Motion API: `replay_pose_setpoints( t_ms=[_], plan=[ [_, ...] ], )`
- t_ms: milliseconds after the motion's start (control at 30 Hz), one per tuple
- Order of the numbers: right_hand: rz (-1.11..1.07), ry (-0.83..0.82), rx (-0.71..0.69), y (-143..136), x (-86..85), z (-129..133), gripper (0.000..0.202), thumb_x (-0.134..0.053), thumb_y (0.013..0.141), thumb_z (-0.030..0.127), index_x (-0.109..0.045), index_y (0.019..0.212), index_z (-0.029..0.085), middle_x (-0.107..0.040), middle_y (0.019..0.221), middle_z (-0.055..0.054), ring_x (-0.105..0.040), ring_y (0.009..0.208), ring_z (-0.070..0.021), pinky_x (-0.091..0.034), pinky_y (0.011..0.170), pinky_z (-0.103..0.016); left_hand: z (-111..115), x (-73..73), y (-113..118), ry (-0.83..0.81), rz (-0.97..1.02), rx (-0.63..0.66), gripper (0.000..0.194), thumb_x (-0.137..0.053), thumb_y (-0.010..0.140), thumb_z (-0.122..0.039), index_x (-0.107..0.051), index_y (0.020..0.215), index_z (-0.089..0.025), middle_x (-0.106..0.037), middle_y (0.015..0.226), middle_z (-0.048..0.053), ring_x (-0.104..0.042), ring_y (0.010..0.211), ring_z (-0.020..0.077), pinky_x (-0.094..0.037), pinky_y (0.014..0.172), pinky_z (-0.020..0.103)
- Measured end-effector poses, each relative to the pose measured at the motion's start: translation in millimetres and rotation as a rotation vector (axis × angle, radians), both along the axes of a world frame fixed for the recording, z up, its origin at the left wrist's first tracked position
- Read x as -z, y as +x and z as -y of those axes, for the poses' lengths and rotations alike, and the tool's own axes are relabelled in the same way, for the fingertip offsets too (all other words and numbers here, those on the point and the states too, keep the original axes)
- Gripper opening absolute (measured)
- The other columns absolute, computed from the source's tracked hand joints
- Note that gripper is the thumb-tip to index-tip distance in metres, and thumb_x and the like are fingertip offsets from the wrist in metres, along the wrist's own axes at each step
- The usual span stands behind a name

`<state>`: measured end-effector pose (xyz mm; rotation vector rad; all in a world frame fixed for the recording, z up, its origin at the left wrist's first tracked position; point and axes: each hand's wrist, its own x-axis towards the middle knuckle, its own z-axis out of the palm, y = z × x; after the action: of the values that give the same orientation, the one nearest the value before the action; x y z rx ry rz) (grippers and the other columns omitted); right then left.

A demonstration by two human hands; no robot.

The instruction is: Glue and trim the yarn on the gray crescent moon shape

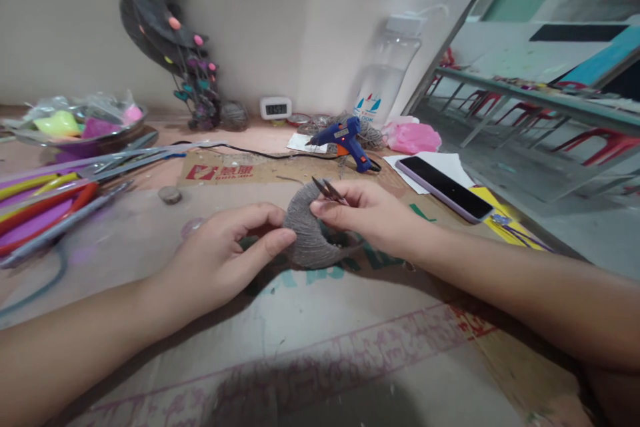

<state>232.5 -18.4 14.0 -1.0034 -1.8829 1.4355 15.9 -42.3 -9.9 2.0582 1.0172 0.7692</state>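
In the middle of the head view is a crescent wrapped in grey yarn (306, 240), its open side facing right. My left hand (240, 240) pinches its left outer edge between thumb and fingers. My right hand (367, 210) is closed around small scissors (329, 191) at the crescent's upper right. Their dark pointed blades stick out past the fingers, slightly apart, up and to the left. The right thumb also rests against the crescent's upper tip, while the scissors' handles are hidden in the palm. A loose yarn end (290, 178) shows just above the crescent.
Behind my hands stands a blue glue gun (350, 140), near a clear bottle (385, 73) and a phone (445, 188). Pliers and scissors (60, 197) lie at left beside a bowl (75, 140). A yarn-wrapped moon decoration (155, 20) leans on the wall. Cardboard (300, 340) covers the table.
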Motion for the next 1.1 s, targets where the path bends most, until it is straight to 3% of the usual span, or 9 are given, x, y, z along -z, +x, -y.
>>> replay_pose_setpoints(
  t_ms=[400,500,567,633,700,767,867,967,1100],
  plan=[
    [-0.046,-0.017,-0.001,-1.9,2.9,-3.9,0.033,-0.063,0.08,0.045,-0.051,0.069,0.016,-0.039,0.059,0.007,-0.032,0.052,-0.0053,-0.023,0.048,-0.022,-0.1,1.9,0.8,-0.045,0.035,-0.035,0.024,-0.053,0.091,-0.041,-0.066,0.086,-0.022,-0.07,0.081,-0.001,-0.064,0.074,0.0141,-0.051,0.068,0.025],
    [-0.068,-0.015,0.045,-0.5,4.3,-5.6,0.032,-0.064,0.079,0.044,-0.051,0.07,0.016,-0.038,0.057,0.008,-0.03,0.05,-0.005,-0.021,0.047,-0.022,-0.9,-0.4,4.7,-0.114,0.152,-0.053,0.019,-0.06,0.088,-0.037,-0.064,0.101,-0.024,-0.071,0.089,-0.001,-0.066,0.079,0.0135,-0.052,0.071,0.023],
    [-0.07,-0.011,0.041,-0.3,5.4,-6.5,0.032,-0.065,0.078,0.043,-0.05,0.069,0.017,-0.038,0.057,0.008,-0.03,0.049,-0.0048,-0.021,0.047,-0.022,-1.3,-1.6,7.2,-0.15,0.251,-0.06,0.037,-0.066,0.084,-0.033,-0.057,0.119,-0.028,-0.071,0.097,-0.001,-0.067,0.086,0.0139,-0.054,0.074,0.023],
    [-0.056,0.001,0.022,-0.9,6.4,-6.7,0.03,-0.064,0.079,0.042,-0.05,0.07,0.016,-0.038,0.059,0.007,-0.03,0.051,-0.005,-0.023,0.048,-0.022,-1.2,-2.0,8.1,-0.165,0.241,-0.039,0.048,-0.067,0.083,-0.033,-0.052,0.129,-0.031,-0.071,0.102,0.0,-0.067,0.089,0.0142,-0.054,0.077,0.024],
    [-0.014,0.029,0.018,-1.8,6.6,-5.8,0.029,-0.06,0.082,0.042,-0.05,0.071,0.016,-0.038,0.061,0.007,-0.033,0.052,-0.0058,-0.025,0.049,-0.022,-0.4,-1.5,7.1,-0.159,0.145,-0.035,0.046,-0.065,0.084,-0.037,-0.055,0.129,-0.033,-0.073,0.098,-0.001,-0.068,0.085,0.0143,-0.054,0.077,0.025],
    [0.038,0.118,0.067,-1.7,5.3,-3.4,0.026,-0.058,0.084,0.039,-0.051,0.075,0.016,-0.042,0.064,0.005,-0.038,0.056,-0.0071,-0.029,0.052,-0.022,0.5,-0.6,5.3,-0.14,0.07,-0.102,0.045,-0.063,0.085,-0.041,-0.058,0.128,-0.035,-0.075,0.09,-0.002,-0.068,0.08,0.0156,-0.054,0.074,0.027],
    [0.082,0.42,0.154,2.8,1.1,2.3,0.022,-0.059,0.086,0.037,-0.051,0.091,0.016,-0.052,0.077,0.001,-0.048,0.068,-0.0098,-0.037,0.059,-0.023,1.4,-0.6,3.5,-0.111,0.045,-0.212,0.043,-0.063,0.084,-0.043,-0.061,0.126,-0.034,-0.076,0.085,-0.002,-0.069,0.075,0.0174,-0.055,0.072,0.03],
    [0.17,0.752,0.14,10.3,-1.9,8.1,0.023,-0.053,0.091,0.034,-0.051,0.104,0.015,-0.057,0.09,-0.004,-0.052,0.077,-0.0122,-0.042,0.067,-0.025,1.7,-2.3,3.8,-0.1,0.061,-0.227,0.04,-0.063,0.083,-0.042,-0.065,0.122,-0.032,-0.077,0.088,-0.002,-0.069,0.075,0.0176,-0.055,0.075,0.031],
    [0.382,1.01,0.088,15.9,0.5,11.4,0.022,-0.049,0.093,0.027,-0.054,0.111,0.015,-0.063,0.093,-0.007,-0.057,0.077,-0.0154,-0.044,0.069,-0.028,2.2,-3.5,5.5,-0.087,0.066,-0.238,0.04,-0.064,0.083,-0.04,-0.065,0.121,-0.031,-0.077,0.097,-0.001,-0.07,0.082,0.0189,-0.055,0.079,0.032]
  ],
)
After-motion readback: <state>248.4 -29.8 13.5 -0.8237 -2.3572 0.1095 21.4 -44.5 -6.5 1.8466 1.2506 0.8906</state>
